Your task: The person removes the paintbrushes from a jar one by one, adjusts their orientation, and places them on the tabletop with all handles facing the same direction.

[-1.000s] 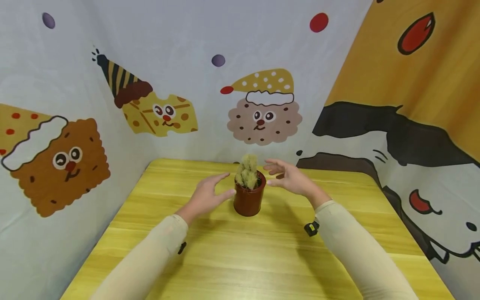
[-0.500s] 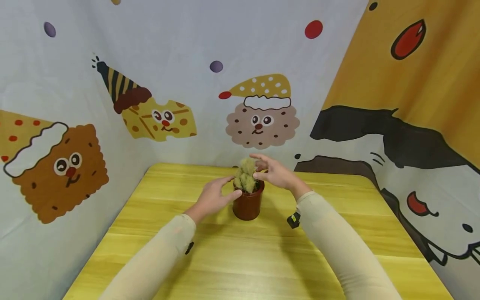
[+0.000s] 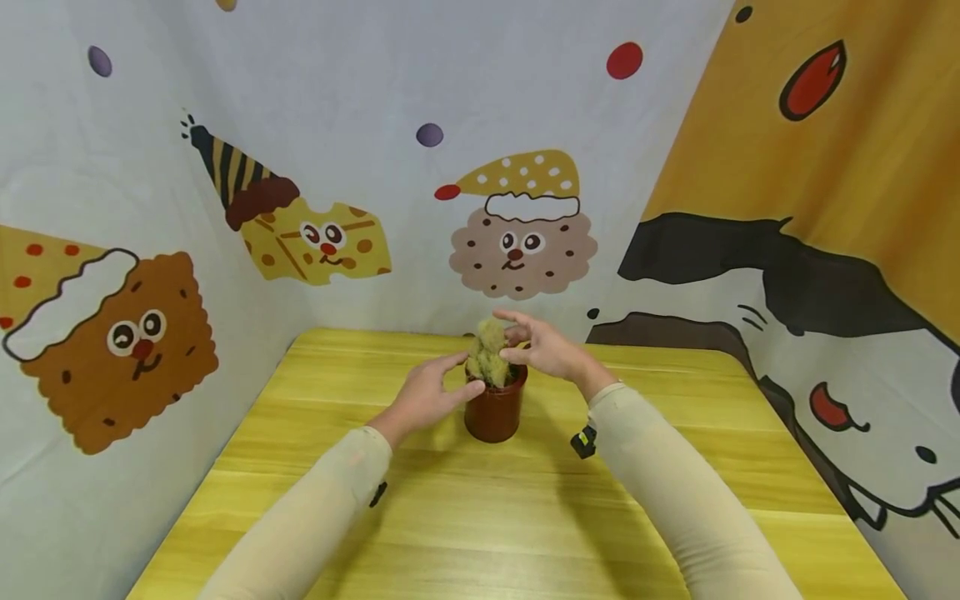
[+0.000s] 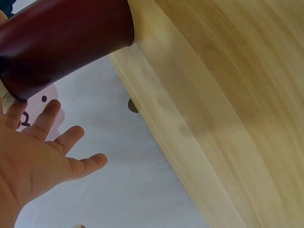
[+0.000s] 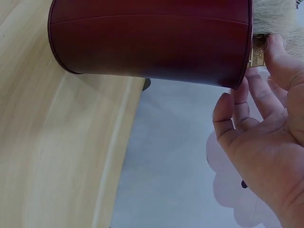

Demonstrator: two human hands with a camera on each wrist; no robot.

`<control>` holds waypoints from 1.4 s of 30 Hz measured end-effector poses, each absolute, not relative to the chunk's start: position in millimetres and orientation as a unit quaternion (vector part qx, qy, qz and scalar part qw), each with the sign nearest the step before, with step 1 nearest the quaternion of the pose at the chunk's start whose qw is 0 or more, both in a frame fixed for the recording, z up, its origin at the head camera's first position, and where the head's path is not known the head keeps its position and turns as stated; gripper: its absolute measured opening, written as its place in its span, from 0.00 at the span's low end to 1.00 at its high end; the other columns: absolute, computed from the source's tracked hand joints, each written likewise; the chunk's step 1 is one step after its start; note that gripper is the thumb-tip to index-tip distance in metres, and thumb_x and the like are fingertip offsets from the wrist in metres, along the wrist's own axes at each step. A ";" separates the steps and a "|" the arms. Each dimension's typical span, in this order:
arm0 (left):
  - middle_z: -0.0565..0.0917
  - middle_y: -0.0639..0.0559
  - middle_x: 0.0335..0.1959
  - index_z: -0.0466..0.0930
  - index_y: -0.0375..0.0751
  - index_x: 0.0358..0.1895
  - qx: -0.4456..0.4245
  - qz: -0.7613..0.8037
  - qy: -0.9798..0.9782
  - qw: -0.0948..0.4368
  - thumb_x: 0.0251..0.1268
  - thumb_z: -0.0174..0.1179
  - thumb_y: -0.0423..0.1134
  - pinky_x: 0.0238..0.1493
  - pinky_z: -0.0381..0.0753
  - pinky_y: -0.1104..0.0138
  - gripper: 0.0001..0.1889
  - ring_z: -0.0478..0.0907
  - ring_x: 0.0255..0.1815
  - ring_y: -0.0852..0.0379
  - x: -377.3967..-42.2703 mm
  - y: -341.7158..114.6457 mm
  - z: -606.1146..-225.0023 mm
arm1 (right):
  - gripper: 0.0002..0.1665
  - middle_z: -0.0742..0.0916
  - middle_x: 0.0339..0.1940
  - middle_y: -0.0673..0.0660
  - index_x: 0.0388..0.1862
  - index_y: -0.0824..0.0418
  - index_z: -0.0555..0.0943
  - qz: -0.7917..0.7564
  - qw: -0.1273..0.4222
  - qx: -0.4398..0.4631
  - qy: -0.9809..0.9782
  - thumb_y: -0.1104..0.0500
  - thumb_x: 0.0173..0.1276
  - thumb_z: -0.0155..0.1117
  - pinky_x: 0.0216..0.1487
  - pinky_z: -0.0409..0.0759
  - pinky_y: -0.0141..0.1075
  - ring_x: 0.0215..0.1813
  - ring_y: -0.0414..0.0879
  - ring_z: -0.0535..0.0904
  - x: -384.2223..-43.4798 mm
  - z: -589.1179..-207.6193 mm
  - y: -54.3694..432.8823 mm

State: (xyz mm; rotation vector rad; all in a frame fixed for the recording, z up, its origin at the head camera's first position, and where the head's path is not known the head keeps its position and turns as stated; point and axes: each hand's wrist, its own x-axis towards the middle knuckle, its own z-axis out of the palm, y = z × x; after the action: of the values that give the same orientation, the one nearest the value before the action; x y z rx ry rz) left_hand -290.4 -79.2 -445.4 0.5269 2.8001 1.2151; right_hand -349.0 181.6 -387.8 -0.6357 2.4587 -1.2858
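A dark red cylindrical holder (image 3: pixel 492 417) stands upright at the far middle of the table, with fluffy pale makeup brushes (image 3: pixel 489 343) rising from it. From the left my left hand (image 3: pixel 426 392) reaches to the rim; its thumb lies along the front and its fingers (image 4: pixel 69 140) spread loosely beyond. On the other side, the thumb and bent fingers of my right hand (image 3: pixel 553 352) hold a brush at its engraved gold ferrule (image 5: pixel 258 50). Other brushes hide what lies between those fingertips. The remaining fingers stay near the rim.
The yellow wood-grain table (image 3: pixel 480 517) ends just behind the holder. A white cloth (image 3: pixel 337 100) printed with cartoon snacks hangs behind it and on the left. At the right hangs an orange curtain (image 3: pixel 877 167) with a cartoon animal.
Both hands have closed in on the holder from its two sides, the right one moving left onto the brushes. Over the last half second they have barely moved. The holder stays in place.
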 end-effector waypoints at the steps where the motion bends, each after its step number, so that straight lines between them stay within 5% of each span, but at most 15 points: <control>1: 0.73 0.52 0.81 0.66 0.57 0.83 0.168 0.394 0.903 0.024 0.71 0.61 0.72 0.78 0.71 0.39 0.43 0.69 0.82 0.43 -290.2 -79.2 -445.0 | 0.44 0.77 0.79 0.64 0.86 0.33 0.60 -0.448 0.149 -0.222 0.853 0.52 0.79 0.70 0.73 0.79 0.59 0.79 0.60 0.74 -349.4 -388.5 181.4; 26: 0.75 0.52 0.79 0.65 0.61 0.84 0.153 0.407 0.899 0.044 0.70 0.61 0.73 0.76 0.70 0.35 0.44 0.70 0.81 0.40 -288.8 -80.5 -444.5 | 0.40 0.77 0.79 0.63 0.84 0.34 0.65 -0.457 0.137 -0.219 0.851 0.49 0.78 0.70 0.74 0.76 0.63 0.79 0.61 0.73 -348.9 -394.1 183.6; 38: 0.75 0.53 0.79 0.66 0.61 0.84 0.153 0.405 0.901 0.038 0.69 0.61 0.74 0.77 0.69 0.35 0.44 0.70 0.81 0.41 -290.2 -80.5 -446.6 | 0.37 0.88 0.63 0.60 0.79 0.38 0.72 -0.479 0.071 -0.208 0.850 0.53 0.75 0.74 0.62 0.86 0.55 0.62 0.55 0.87 -347.0 -396.6 184.3; 42: 0.76 0.53 0.79 0.65 0.62 0.84 0.156 0.404 0.900 0.038 0.69 0.61 0.74 0.77 0.69 0.36 0.44 0.70 0.81 0.41 -290.4 -80.8 -447.7 | 0.37 0.90 0.56 0.60 0.80 0.41 0.71 -0.496 0.054 -0.214 0.840 0.57 0.77 0.72 0.61 0.85 0.59 0.56 0.54 0.87 -346.0 -393.9 185.2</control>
State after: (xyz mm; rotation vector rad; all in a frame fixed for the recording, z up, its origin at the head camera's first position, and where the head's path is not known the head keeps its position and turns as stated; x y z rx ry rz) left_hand -290.4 -80.8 -447.7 0.4797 2.7629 1.2403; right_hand -346.0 185.2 -393.9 -0.6510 2.5515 -1.5075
